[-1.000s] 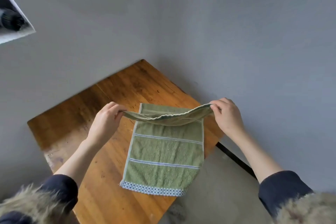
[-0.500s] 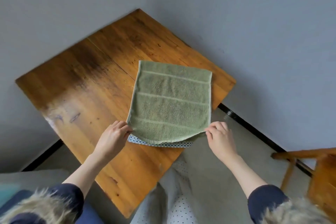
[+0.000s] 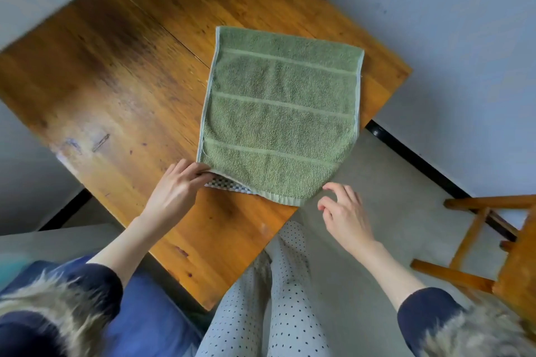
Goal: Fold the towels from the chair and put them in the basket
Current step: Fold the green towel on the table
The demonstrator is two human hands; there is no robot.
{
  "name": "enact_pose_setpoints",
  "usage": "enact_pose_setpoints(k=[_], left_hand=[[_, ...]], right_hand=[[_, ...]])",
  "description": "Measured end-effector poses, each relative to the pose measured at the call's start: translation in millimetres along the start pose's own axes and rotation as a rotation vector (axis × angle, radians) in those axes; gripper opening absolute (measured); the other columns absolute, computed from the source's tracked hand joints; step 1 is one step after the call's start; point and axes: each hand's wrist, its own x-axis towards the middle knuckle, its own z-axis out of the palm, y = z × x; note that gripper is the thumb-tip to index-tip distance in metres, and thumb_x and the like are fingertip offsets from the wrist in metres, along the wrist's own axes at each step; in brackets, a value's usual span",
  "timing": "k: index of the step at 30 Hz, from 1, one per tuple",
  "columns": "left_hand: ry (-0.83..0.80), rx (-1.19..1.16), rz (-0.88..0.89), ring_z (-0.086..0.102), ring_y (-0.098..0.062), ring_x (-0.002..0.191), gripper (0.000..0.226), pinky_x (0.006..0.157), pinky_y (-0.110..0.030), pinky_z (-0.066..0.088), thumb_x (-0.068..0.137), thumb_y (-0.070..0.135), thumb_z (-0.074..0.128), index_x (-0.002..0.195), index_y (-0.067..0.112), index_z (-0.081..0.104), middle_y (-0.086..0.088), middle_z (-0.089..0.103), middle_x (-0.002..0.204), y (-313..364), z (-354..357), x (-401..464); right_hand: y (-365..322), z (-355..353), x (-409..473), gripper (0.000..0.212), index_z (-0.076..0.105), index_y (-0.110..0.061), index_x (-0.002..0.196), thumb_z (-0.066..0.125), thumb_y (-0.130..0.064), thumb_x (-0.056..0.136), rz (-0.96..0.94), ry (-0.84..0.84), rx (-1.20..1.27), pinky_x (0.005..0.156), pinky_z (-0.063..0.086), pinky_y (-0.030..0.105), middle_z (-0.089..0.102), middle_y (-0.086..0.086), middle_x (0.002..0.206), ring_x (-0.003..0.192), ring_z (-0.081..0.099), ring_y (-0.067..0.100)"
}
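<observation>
A green towel (image 3: 281, 116) with pale stripes lies folded in half on the wooden table (image 3: 121, 90). Its near right corner hangs over the table's edge. A checked border of the lower layer peeks out at the near left. My left hand (image 3: 177, 188) pinches the towel's near left corner. My right hand (image 3: 345, 214) hovers just off the near right corner with spread fingers, holding nothing. A wooden chair (image 3: 493, 246) stands at the right edge, only partly in view. No basket is in view.
Grey walls close in behind the table on both sides, with a black skirting strip (image 3: 420, 159) along the floor. My legs in dotted trousers (image 3: 278, 298) stand at the table's near corner. The floor (image 3: 391, 226) between table and chair is bare concrete.
The towel's far half was brought toward me and laid over the near half. My right hand has let go of its corner and pulled back slightly. The left hand keeps its grip.
</observation>
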Motion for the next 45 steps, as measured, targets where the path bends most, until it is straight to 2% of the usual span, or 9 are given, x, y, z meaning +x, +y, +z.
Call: enact_pose_setpoints(k=[5, 8, 13, 20, 30, 36, 38, 41, 45], left_hand=[[0.182, -0.099, -0.022, 0.058, -0.034, 0.079, 0.030, 0.069, -0.042, 0.051, 0.075, -0.021, 0.056, 0.097, -0.004, 0.068, -0.019, 0.066, 0.100, 11.4, -5.8, 24.7], [0.253, -0.129, 0.010, 0.052, -0.030, 0.082, 0.024, 0.076, -0.035, 0.044, 0.081, -0.010, 0.051, 0.098, -0.004, 0.066, -0.017, 0.064, 0.100, 19.9, -9.7, 36.1], [0.154, -0.059, 0.035, 0.059, -0.029, 0.082, 0.021, 0.067, -0.037, 0.044, 0.090, 0.012, 0.047, 0.091, 0.004, 0.067, -0.010, 0.066, 0.095, 18.3, -5.7, 25.3], [-0.109, 0.037, 0.103, 0.065, -0.029, 0.081, 0.010, 0.065, -0.037, 0.056, 0.077, 0.002, 0.067, 0.087, 0.002, 0.068, -0.013, 0.067, 0.095, 2.4, 6.4, -0.1], [-0.125, 0.136, 0.160, 0.064, -0.027, 0.078, 0.027, 0.062, -0.034, 0.052, 0.084, 0.008, 0.039, 0.082, 0.000, 0.065, -0.014, 0.066, 0.093, 5.4, 2.4, 5.6], [-0.067, -0.082, -0.092, 0.059, -0.031, 0.074, 0.004, 0.070, -0.042, 0.047, 0.077, 0.001, 0.058, 0.077, 0.001, 0.062, -0.013, 0.062, 0.080, 17.3, -9.6, 21.8], [-0.046, -0.147, -0.068, 0.054, -0.030, 0.073, 0.004, 0.068, -0.038, 0.044, 0.077, 0.002, 0.056, 0.078, -0.001, 0.059, -0.014, 0.059, 0.079, 22.0, -24.4, 31.8], [0.021, -0.174, 0.037, 0.047, -0.027, 0.073, 0.020, 0.069, -0.026, 0.038, 0.078, 0.013, 0.041, 0.079, -0.001, 0.056, -0.013, 0.054, 0.079, 29.8, -58.3, 55.9], [0.147, -0.206, 0.078, 0.044, -0.024, 0.074, 0.008, 0.065, -0.027, 0.038, 0.077, 0.004, 0.048, 0.081, 0.000, 0.054, -0.012, 0.051, 0.079, 40.4, -100.2, 83.2]], right_hand=[[-26.7, 11.0, -2.9, 0.016, 0.071, -0.014, 0.073, 0.075, -0.002, 0.064, -0.026, 0.015, 0.108, 0.088, 0.045, 0.049, 0.061, 0.014, 0.119, 0.110, 0.055, 0.035], [-47.0, 15.8, 7.4, 0.017, 0.074, -0.020, 0.089, 0.072, -0.016, 0.073, -0.106, 0.013, 0.107, 0.102, 0.032, 0.052, 0.054, 0.012, 0.132, 0.123, 0.046, 0.034], [-64.5, 20.7, 20.5, 0.031, 0.066, -0.015, 0.108, 0.071, -0.021, 0.077, 0.009, -0.036, -0.061, 0.104, 0.028, 0.060, 0.038, 0.016, 0.145, 0.134, 0.035, 0.036], [-54.0, 27.9, 8.1, 0.028, 0.066, -0.006, 0.098, 0.073, 0.002, 0.071, -0.009, 0.030, -0.094, 0.096, 0.042, 0.058, 0.052, 0.019, 0.133, 0.126, 0.047, 0.036], [-56.4, 28.4, 20.6, 0.019, 0.065, -0.005, 0.094, 0.071, -0.014, 0.077, 0.032, 0.065, -0.105, 0.083, 0.048, 0.050, 0.063, 0.014, 0.115, 0.107, 0.059, 0.031], [-59.4, 27.3, 24.0, 0.037, 0.062, -0.010, 0.097, 0.061, -0.044, 0.082, 0.088, 0.024, -0.161, 0.083, 0.047, 0.050, 0.061, 0.012, 0.118, 0.108, 0.057, 0.030], [-61.0, 24.6, 27.8, 0.043, 0.062, -0.009, 0.099, 0.061, -0.048, 0.081, 0.135, 0.006, -0.171, 0.082, 0.047, 0.048, 0.061, 0.012, 0.115, 0.106, 0.056, 0.029], [-62.9, 13.1, 34.1, 0.029, 0.066, -0.005, 0.094, 0.071, -0.029, 0.079, 0.166, 0.082, -0.122, 0.074, 0.049, 0.045, 0.065, 0.014, 0.099, 0.091, 0.061, 0.030], [-61.0, -13.8, 42.6, 0.010, 0.069, -0.002, 0.081, 0.071, -0.012, 0.080, 0.172, 0.265, -0.057, 0.063, 0.050, 0.040, 0.067, 0.014, 0.080, 0.075, 0.064, 0.030]])
